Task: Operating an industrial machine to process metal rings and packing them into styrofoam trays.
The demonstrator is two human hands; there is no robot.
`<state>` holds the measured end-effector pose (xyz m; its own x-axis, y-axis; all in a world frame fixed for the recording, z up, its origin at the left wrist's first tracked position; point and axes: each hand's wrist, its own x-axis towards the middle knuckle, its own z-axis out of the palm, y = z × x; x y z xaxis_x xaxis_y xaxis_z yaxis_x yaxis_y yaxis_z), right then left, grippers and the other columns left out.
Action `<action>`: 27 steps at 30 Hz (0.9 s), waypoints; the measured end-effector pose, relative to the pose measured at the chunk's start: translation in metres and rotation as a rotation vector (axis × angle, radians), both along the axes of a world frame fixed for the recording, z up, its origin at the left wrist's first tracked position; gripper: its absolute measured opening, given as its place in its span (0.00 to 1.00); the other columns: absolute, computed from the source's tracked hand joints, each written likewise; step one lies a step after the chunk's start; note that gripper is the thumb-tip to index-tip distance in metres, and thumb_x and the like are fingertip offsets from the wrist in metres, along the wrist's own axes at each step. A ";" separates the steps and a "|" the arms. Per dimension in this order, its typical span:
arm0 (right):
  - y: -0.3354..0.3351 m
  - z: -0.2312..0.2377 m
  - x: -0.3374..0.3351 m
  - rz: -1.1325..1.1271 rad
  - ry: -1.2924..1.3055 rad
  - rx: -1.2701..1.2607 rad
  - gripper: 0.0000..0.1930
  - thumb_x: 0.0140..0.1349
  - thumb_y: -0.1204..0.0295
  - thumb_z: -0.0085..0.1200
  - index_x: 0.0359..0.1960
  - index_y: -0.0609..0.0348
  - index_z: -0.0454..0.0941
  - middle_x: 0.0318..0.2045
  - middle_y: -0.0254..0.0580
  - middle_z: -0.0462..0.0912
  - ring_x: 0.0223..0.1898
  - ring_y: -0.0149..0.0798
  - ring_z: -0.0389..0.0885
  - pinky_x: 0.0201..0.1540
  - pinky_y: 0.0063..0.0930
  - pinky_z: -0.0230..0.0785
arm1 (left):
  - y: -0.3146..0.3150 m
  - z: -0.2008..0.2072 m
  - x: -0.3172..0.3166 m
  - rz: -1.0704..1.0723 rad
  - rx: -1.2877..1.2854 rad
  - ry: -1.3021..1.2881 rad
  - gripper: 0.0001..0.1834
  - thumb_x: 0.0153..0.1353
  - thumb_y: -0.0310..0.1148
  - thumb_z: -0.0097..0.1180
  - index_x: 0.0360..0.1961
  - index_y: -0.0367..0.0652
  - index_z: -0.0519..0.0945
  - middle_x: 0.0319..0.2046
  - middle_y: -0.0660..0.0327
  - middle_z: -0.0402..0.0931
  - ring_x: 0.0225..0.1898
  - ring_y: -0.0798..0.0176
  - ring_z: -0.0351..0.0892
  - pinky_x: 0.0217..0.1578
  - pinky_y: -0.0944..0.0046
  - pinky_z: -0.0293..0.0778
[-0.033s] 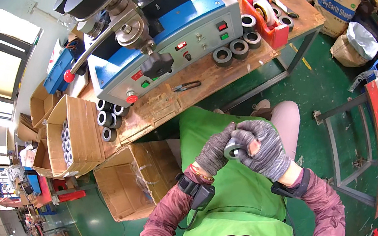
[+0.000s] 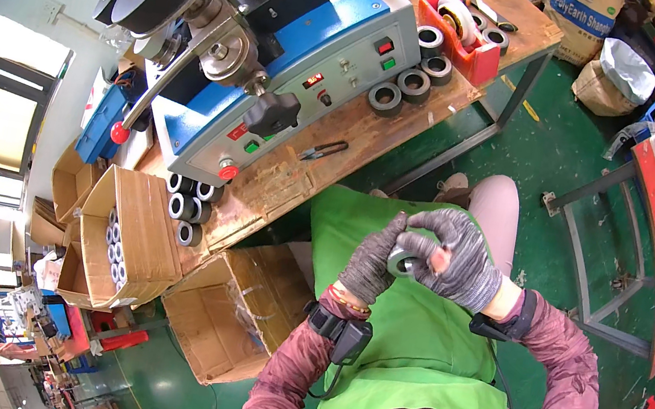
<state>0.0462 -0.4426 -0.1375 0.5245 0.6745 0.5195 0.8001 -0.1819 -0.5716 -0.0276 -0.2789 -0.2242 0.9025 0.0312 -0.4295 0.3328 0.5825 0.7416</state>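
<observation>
Above the green apron (image 2: 402,330) on my lap, both hands meet around a small roll (image 2: 399,262), a grey ring with a round hole. My left hand (image 2: 372,261), in a dark grey knitted glove, grips the roll from its left side. On the other side my right hand (image 2: 457,261), in a striped grey glove with bare skin showing through a hole, has its fingers curled against the roll. The fingers partly hide the roll. Similar black rolls (image 2: 412,85) stand on the workbench beyond.
A blue and grey machine (image 2: 302,96) with a large wheel stands on the wooden workbench (image 2: 261,185). Pliers (image 2: 323,150) lie at its front edge. Cardboard boxes (image 2: 213,315) are at the left, one with several small rolls. A red tape dispenser (image 2: 480,61) sits at the far end.
The fingers of my right hand have shifted slightly over the roll, opening a small gap between the upper fingers. My left hand stays almost in place.
</observation>
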 end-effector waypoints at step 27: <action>0.001 0.000 0.004 -0.033 0.677 0.183 0.05 0.52 0.74 0.59 0.28 0.63 0.77 0.25 0.41 0.77 0.29 0.37 0.75 0.35 0.28 0.69 | -0.028 0.045 0.001 0.346 0.777 -0.102 0.25 0.67 0.49 0.40 0.25 0.38 0.75 0.21 0.62 0.71 0.24 0.68 0.67 0.27 0.66 0.65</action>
